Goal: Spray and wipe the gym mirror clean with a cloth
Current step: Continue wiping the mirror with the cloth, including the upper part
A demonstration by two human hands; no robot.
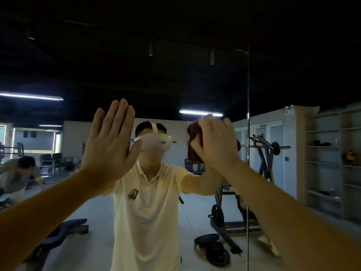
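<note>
Mirror (195,75) glass fills the whole view, and both bare forearms reach up toward it from the lower corners. Nearest the middle, the left grip (111,145) is held up flat, fingers straight and close together, thumb out to the side, holding nothing; whether its palm touches the glass cannot be told. The right grip (214,141) is at the same height, spread over a reddish-brown cloth (193,137) with fingers almost straight, pressing it flat against the glass; the cloth shows only past the thumb side of that grip and is blurred.

A vertical seam (248,133) in the mirror runs just right of the cloth. Behind the grips the glass reflects the person in a cream polo shirt (148,212) and white headset (156,142). Farther back in the reflection, weight plates (213,249) lie on the floor near a dark weight machine (261,153), open shelves (332,163) line the right wall, and tube lights (201,112) glow under a black ceiling.
</note>
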